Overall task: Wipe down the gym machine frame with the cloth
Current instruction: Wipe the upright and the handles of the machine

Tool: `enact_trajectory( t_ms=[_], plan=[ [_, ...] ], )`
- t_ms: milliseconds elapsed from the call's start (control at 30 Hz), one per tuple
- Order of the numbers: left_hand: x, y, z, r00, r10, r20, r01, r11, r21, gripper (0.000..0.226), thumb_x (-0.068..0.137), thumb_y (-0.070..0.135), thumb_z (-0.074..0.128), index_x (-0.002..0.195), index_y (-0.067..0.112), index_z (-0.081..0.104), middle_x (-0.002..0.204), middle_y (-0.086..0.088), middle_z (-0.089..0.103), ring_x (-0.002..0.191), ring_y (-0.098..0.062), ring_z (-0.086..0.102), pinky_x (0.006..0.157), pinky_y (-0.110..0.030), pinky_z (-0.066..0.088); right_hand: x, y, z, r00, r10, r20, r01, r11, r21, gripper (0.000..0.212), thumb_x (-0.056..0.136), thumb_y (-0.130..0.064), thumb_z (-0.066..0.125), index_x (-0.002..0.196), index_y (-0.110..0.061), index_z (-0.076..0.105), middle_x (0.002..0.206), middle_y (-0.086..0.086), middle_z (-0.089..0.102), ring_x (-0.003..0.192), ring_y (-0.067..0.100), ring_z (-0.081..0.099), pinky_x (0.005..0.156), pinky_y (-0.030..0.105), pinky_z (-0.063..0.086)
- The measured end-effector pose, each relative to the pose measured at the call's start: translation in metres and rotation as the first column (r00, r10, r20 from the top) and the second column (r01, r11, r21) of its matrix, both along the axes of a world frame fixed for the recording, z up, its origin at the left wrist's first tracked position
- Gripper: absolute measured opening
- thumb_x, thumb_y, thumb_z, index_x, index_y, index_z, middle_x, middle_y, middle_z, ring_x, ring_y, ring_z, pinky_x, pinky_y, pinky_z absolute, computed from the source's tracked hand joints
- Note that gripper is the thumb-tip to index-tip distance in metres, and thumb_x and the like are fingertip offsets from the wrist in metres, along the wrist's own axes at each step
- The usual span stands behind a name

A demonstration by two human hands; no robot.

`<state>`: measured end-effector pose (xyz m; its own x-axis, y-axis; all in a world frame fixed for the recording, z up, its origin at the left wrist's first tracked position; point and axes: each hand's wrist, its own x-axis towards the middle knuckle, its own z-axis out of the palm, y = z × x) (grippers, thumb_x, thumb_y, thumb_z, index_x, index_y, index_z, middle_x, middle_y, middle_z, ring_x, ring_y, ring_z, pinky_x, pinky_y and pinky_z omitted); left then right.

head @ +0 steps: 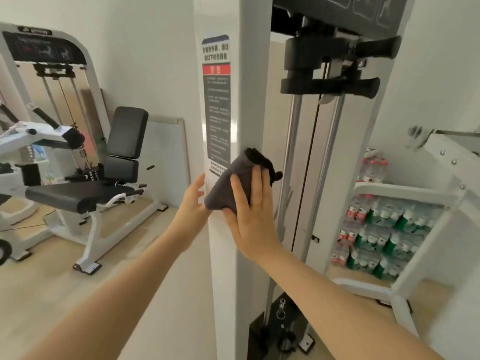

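Observation:
A tall white upright of the gym machine frame (249, 100) fills the middle of the head view, with a dark instruction sticker (216, 105) on its left face. A dark grey cloth (228, 183) lies against the post's front corner. My right hand (253, 211) presses the cloth flat onto the post with straight fingers. My left hand (191, 201) is at the post's left face, fingers relaxed, touching the cloth's lower left edge.
Black handles (335, 85) and steel guide rods (293, 157) sit right of the post. A seated weight machine (78, 162) stands at left on the wooden floor. Stacked packs of bottled water (381, 232) lie behind a white frame bar at right.

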<state>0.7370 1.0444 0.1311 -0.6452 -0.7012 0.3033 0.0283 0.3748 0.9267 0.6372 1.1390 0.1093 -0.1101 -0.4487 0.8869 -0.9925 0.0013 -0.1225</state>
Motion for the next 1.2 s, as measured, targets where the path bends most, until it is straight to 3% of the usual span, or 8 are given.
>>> enact_trajectory(
  t_ms=[233, 333, 533, 667, 767, 967, 1067, 1200],
  plan=[
    [-0.005, -0.013, -0.012, 0.994, 0.074, 0.078, -0.075, 0.997, 0.002, 0.046, 0.087, 0.038, 0.057, 0.129, 0.028, 0.041, 0.114, -0.001, 0.055, 0.104, -0.014, 0.054, 0.089, -0.03, 0.044, -0.026, -0.014, 0.055, 0.989, 0.074, -0.131, -0.092, 0.986, -0.137, 0.057, 0.087, -0.033, 0.047, 0.138, -0.024, 0.022, 0.146, 0.01, 0.013, 0.138, 0.039, 0.008, 0.115, 0.046, 0.014],
    [-0.005, -0.01, -0.015, 0.997, 0.03, 0.074, -0.03, 1.0, -0.001, 0.038, 0.084, 0.046, 0.058, 0.114, 0.024, 0.052, 0.101, -0.002, 0.062, 0.093, -0.016, 0.058, 0.086, -0.033, 0.048, -0.024, -0.014, 0.038, 0.993, 0.086, -0.076, -0.096, 0.985, -0.14, 0.058, 0.09, -0.034, 0.042, 0.14, -0.025, 0.013, 0.147, 0.011, 0.012, 0.138, 0.039, 0.008, 0.116, 0.044, 0.013],
    [-0.001, -0.006, -0.029, 0.999, 0.008, -0.038, -0.002, 0.985, 0.175, 0.025, 0.09, 0.028, 0.055, 0.114, 0.026, 0.05, 0.093, 0.01, 0.067, 0.078, 0.003, 0.064, 0.061, -0.009, 0.047, -0.001, 0.013, -0.078, 0.984, 0.082, 0.16, -0.102, 0.987, 0.126, 0.068, 0.092, -0.035, 0.041, 0.143, -0.026, -0.003, 0.149, 0.01, -0.001, 0.139, 0.043, 0.009, 0.109, 0.056, 0.024],
    [0.01, -0.001, -0.053, 0.998, -0.049, 0.047, 0.037, 0.972, 0.232, 0.034, 0.088, 0.025, 0.059, 0.119, 0.028, 0.046, 0.106, 0.004, 0.064, 0.083, 0.005, 0.063, 0.062, -0.005, 0.045, 0.011, 0.024, -0.103, 0.97, 0.037, 0.239, -0.098, 0.964, 0.249, 0.068, 0.091, -0.038, 0.04, 0.138, -0.034, -0.008, 0.147, 0.005, -0.008, 0.137, 0.046, 0.014, 0.106, 0.057, 0.031],
    [0.012, -0.003, -0.059, 0.991, -0.104, 0.09, 0.083, 0.974, 0.212, 0.04, 0.088, 0.022, 0.06, 0.125, 0.025, 0.046, 0.111, 0.003, 0.063, 0.093, -0.002, 0.064, 0.074, -0.013, 0.048, 0.012, 0.016, -0.064, 0.959, 0.131, 0.25, -0.161, 0.981, 0.104, 0.059, 0.092, -0.035, 0.039, 0.14, -0.031, 0.005, 0.148, 0.004, -0.004, 0.14, 0.036, 0.009, 0.113, 0.048, 0.021],
    [0.012, -0.012, -0.055, 0.982, -0.168, 0.083, 0.149, 0.969, 0.199, 0.04, 0.087, 0.019, 0.061, 0.124, 0.027, 0.047, 0.106, -0.001, 0.063, 0.084, 0.003, 0.064, 0.062, -0.003, 0.043, 0.016, -0.01, 0.048, 0.928, 0.202, 0.312, -0.08, 0.928, -0.363, 0.043, 0.097, -0.041, 0.027, 0.12, -0.006, 0.038, 0.135, 0.032, 0.032, 0.124, 0.036, 0.037, 0.105, 0.041, 0.034],
    [0.012, -0.015, -0.056, 0.979, -0.193, 0.069, 0.176, 0.964, 0.199, 0.041, 0.087, 0.02, 0.061, 0.125, 0.024, 0.046, 0.105, -0.001, 0.065, 0.086, 0.001, 0.065, 0.062, -0.004, 0.045, 0.022, -0.016, 0.039, 0.928, 0.152, 0.339, -0.021, 0.933, -0.359, 0.028, 0.093, -0.029, 0.042, 0.116, -0.012, 0.035, 0.135, 0.034, 0.031, 0.123, 0.04, 0.038, 0.104, 0.04, 0.035],
    [0.011, -0.019, -0.065, 0.971, -0.227, 0.07, 0.212, 0.961, 0.18, 0.043, 0.087, 0.02, 0.061, 0.127, 0.018, 0.045, 0.111, -0.002, 0.063, 0.096, -0.007, 0.064, 0.071, -0.011, 0.047, 0.027, -0.011, -0.023, 0.905, 0.095, 0.415, 0.008, 0.971, -0.238, 0.034, 0.087, -0.017, 0.045, 0.117, -0.014, 0.031, 0.138, 0.036, 0.026, 0.127, 0.042, 0.034, 0.105, 0.044, 0.035]
  ],
)
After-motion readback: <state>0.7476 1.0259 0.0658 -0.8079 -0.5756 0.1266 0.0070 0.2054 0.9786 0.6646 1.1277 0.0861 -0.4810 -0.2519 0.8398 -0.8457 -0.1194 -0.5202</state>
